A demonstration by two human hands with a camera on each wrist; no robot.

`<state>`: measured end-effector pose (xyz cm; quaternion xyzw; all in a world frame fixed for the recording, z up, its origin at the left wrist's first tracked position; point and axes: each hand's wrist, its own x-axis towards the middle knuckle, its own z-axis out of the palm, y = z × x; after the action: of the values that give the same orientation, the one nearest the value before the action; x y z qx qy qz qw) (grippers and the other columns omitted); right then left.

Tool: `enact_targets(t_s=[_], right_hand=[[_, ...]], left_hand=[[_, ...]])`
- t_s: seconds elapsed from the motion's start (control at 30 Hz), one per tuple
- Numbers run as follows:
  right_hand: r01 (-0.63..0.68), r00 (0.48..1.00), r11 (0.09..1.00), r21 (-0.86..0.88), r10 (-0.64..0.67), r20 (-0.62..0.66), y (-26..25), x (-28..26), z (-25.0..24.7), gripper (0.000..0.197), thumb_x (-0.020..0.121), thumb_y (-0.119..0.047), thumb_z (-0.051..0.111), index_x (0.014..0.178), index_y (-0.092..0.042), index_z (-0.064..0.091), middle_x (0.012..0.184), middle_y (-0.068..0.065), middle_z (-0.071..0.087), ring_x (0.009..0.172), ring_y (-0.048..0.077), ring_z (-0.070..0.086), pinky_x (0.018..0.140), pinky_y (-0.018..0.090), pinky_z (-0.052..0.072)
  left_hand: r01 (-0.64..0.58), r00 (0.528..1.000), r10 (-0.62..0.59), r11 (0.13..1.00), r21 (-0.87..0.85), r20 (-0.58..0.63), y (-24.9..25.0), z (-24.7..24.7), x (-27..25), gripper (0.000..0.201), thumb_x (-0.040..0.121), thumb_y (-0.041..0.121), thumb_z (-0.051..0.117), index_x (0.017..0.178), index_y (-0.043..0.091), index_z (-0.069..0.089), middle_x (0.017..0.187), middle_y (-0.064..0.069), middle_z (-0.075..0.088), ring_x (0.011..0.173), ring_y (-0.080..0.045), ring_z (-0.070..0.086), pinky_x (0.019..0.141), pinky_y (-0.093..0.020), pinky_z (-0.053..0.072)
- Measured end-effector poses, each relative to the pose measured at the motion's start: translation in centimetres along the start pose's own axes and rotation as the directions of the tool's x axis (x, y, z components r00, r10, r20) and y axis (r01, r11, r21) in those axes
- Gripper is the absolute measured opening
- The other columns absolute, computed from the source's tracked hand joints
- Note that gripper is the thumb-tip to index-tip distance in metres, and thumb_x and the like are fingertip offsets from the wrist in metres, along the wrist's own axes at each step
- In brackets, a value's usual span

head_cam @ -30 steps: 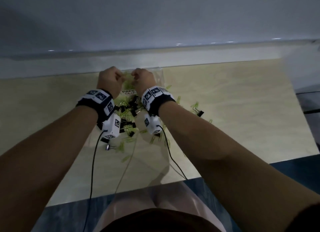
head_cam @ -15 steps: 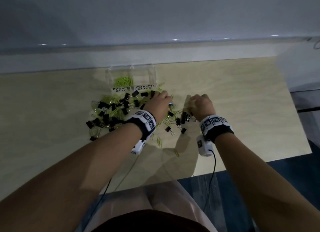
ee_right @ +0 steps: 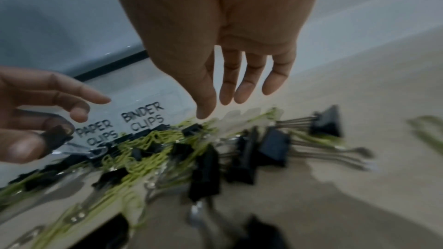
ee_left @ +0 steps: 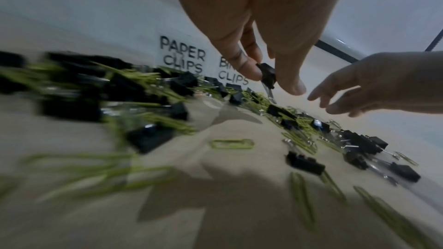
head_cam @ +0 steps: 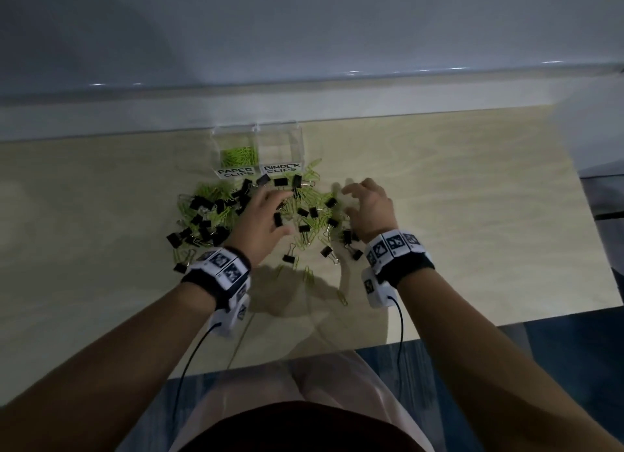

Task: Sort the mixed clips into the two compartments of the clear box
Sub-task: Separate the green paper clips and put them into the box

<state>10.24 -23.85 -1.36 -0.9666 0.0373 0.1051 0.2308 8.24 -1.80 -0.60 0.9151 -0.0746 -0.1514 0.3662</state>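
Thumb and forefinger of the left hand pinch one black binder clip, its wire handles hanging down; this grip sits just in front of the clear box, near the label reading BINDER CLIPS. The right hand hovers beside it with fingers loosely spread and holds nothing, poised over the heap.

The clear box stands at the far edge of the heap, its two compartments side by side: the one marked PAPER CLIPS already holds a small mound of green paper clips, while the one marked BINDER CLIPS looks empty. In front of the box and spreading to either side lies the mixed pile of black binder clips and green paper clips, many tangled together.

The risk I see is a pinch on the clip's body slipping so that it drops into the wrong compartment, since the divider is thin. A paper clip snagged on the wire handles could also ride along unnoticed.

The surface is pale wood grain, dimly lit, with a plain grey wall behind the box.
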Motion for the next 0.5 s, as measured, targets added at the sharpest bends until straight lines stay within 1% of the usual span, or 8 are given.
enact_targets(t_s=[0.1, 0.13, 0.2, 0.3, 0.33, 0.4, 0.47, 0.5], right_hand=[[0.121, 0.983, 0.991, -0.064, -0.11, 0.15, -2.0, 1.1, 0.6, 0.029, 0.081, -0.005, 0.058, 0.106, -0.019, 0.063, 0.103, 0.006, 0.054, 0.097, 0.029, 0.052, 0.085, 0.045, 0.048], [0.134, 0.973, 0.987, -0.087, -0.114, 0.2, -2.3, 1.3, 0.8, 0.028, 0.082, -0.005, 0.057, 0.106, -0.018, 0.063, 0.104, 0.007, 0.053, 0.098, 0.03, 0.051, 0.084, 0.044, 0.048], [0.132, 0.966, 0.988, -0.081, -0.11, 0.235, -2.5, 1.6, 1.0, 0.023, 0.083, -0.006, 0.058, 0.102, -0.015, 0.063, 0.103, 0.009, 0.051, 0.097, 0.029, 0.051, 0.082, 0.038, 0.048], [0.095, 0.977, 0.995, 0.013, -0.096, 0.189, -2.3, 1.6, 1.1, 0.01, 0.081, -0.007, 0.062, 0.089, -0.011, 0.067, 0.093, 0.004, 0.05, 0.087, 0.025, 0.055, 0.073, 0.025, 0.041], [0.072, 0.984, 0.995, 0.07, -0.082, 0.158, -2.1, 1.5, 1.1, 0.007, 0.079, -0.008, 0.064, 0.085, -0.01, 0.067, 0.088, 0.002, 0.05, 0.083, 0.024, 0.056, 0.07, 0.024, 0.041], [-0.005, 0.997, 0.97, 0.243, -0.014, 0.078, -1.6, 1.2, 0.8, 0.006, 0.076, -0.012, 0.07, 0.081, -0.01, 0.068, 0.083, -0.001, 0.058, 0.077, 0.019, 0.059, 0.069, 0.026, 0.048], [-0.094, 0.995, 0.905, 0.415, 0.102, 0.004, -0.9, 1.0, -0.1, 0.007, 0.076, -0.014, 0.073, 0.081, -0.012, 0.068, 0.082, 0.0, 0.067, 0.075, 0.015, 0.063, 0.071, 0.025, 0.053], [-0.129, 0.988, 0.878, 0.461, 0.154, -0.018, -0.3, 0.9, -0.6, 0.007, 0.077, -0.014, 0.073, 0.081, -0.013, 0.068, 0.082, 0.001, 0.068, 0.075, 0.013, 0.064, 0.071, 0.024, 0.053]], left_hand=[[0.046, 0.999, -0.046, 0.999, 0.006, 0.017, -2.3, -0.7, -2.5, 0.057, 0.08, 0.018, 0.071, 0.13, 0.024, 0.046, 0.13, -0.002, 0.039, 0.109, -0.014, 0.049, 0.096, -0.031, 0.047], [0.044, 0.999, -0.045, 0.998, 0.042, 0.021, -3.0, -0.7, -3.2, 0.055, 0.081, 0.019, 0.071, 0.13, 0.022, 0.046, 0.129, -0.002, 0.04, 0.112, -0.016, 0.047, 0.098, -0.035, 0.046], [0.015, 1.0, -0.017, 0.987, 0.158, 0.015, -3.9, -0.5, -3.8, 0.052, 0.081, 0.021, 0.069, 0.129, 0.018, 0.048, 0.127, -0.005, 0.043, 0.117, -0.021, 0.041, 0.101, -0.041, 0.042], [-0.045, 0.999, 0.042, 0.969, 0.244, 0.018, -2.6, 0.3, -2.7, 0.048, 0.085, 0.025, 0.064, 0.129, 0.015, 0.049, 0.13, -0.006, 0.045, 0.121, -0.025, 0.037, 0.105, -0.039, 0.036], [-0.085, 0.996, 0.08, 0.965, 0.247, 0.029, -1.6, 0.7, -1.9, 0.046, 0.086, 0.025, 0.062, 0.129, 0.014, 0.049, 0.129, -0.007, 0.046, 0.121, -0.025, 0.038, 0.105, -0.04, 0.035], [-0.157, 0.988, 0.15, 0.955, 0.252, 0.049, 0.3, 1.7, -0.1, 0.043, 0.089, 0.024, 0.059, 0.129, 0.012, 0.05, 0.128, -0.007, 0.047, 0.12, -0.024, 0.039, 0.105, -0.038, 0.035], [-0.176, 0.984, 0.166, 0.945, 0.274, 0.057, 1.7, 2.8, 1.8, 0.04, 0.091, 0.024, 0.055, 0.128, 0.01, 0.051, 0.128, -0.007, 0.049, 0.121, -0.024, 0.039, 0.105, -0.037, 0.035], [-0.162, 0.987, 0.151, 0.946, 0.282, 0.061, 2.2, 3.3, 2.7, 0.038, 0.092, 0.023, 0.054, 0.127, 0.01, 0.051, 0.128, -0.007, 0.049, 0.121, -0.025, 0.039, 0.104, -0.038, 0.036]])
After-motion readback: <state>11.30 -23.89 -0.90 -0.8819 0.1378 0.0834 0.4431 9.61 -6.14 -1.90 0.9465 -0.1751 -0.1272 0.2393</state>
